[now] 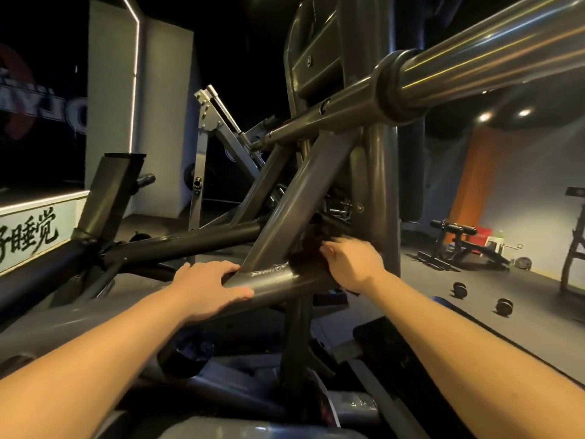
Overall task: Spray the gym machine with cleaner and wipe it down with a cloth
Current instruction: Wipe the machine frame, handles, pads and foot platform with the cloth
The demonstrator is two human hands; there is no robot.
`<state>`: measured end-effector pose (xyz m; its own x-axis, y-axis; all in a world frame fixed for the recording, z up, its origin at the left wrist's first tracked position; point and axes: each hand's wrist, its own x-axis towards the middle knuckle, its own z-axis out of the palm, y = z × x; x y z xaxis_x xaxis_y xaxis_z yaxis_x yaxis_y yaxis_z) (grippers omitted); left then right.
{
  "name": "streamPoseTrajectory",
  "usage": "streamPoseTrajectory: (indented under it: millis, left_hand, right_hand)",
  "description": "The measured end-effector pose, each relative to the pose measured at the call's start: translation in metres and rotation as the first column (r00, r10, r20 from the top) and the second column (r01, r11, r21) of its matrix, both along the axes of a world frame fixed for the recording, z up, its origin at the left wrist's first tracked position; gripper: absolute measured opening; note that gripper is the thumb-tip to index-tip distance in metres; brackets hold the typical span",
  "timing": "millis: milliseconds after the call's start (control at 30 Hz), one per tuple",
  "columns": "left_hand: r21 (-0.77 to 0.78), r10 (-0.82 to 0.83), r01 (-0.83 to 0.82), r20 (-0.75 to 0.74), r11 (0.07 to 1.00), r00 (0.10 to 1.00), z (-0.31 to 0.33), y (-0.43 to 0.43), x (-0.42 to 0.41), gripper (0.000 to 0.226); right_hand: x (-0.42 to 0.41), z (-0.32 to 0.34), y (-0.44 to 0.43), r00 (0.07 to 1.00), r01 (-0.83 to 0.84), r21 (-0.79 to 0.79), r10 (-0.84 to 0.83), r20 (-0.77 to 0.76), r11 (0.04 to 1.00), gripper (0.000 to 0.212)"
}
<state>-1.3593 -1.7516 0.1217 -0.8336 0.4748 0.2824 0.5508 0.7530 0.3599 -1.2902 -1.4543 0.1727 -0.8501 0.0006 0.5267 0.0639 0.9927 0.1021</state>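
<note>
While left hand (209, 288) grips frame tube (285, 278), right hand (351, 264) pinches dark cloth (305, 248) (blurred)

Dim gym — orange wall (465, 172), dark rubber floor (474, 289)

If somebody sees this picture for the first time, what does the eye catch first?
Probably the shiny steel bar sweeping across the upper right. Next, at centre, the left hand grips a grey frame tube while the right hand holds a dark cloth against the joint beside it.
</note>
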Motion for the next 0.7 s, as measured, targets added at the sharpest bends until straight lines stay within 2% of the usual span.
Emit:
streamPoseTrajectory:
  millis: [133, 267, 400, 567, 700]
  left_hand:
    - [-0.039, 0.041, -0.044, -0.085, 0.998, 0.996, 0.001, 0.001, 0.007, 0.075]
    - [-0.026, 0.129, -0.140, -0.262, 0.990, 0.956, -0.005, -0.006, 0.020, 0.073]
    - [0.024, 0.180, -0.181, -0.276, 0.983, 0.944, -0.014, -0.022, 0.030, 0.068]
    - [0.052, 0.268, -0.264, -0.253, 0.963, 0.929, -0.028, -0.047, 0.038, 0.064]
    - [0.138, 0.310, -0.284, -0.235, 0.949, 0.921, -0.041, -0.053, 0.043, 0.061]
  right_hand:
    - [-0.001, -0.022, -0.035, 0.989, -0.021, -0.094, 0.006, -0.151, 0.995, 0.039]
    - [0.015, -0.057, -0.063, 0.974, -0.106, 0.033, 0.111, -0.197, 0.994, 0.037]
    - [0.024, -0.049, -0.039, 0.974, -0.141, 0.136, 0.162, -0.157, 0.981, 0.045]
    - [0.020, -0.023, 0.011, 0.987, -0.005, 0.009, 0.007, -0.158, 1.000, 0.057]
    - [0.013, -0.070, -0.037, 0.929, 0.008, -0.206, -0.084, -0.361, 0.978, 0.045]
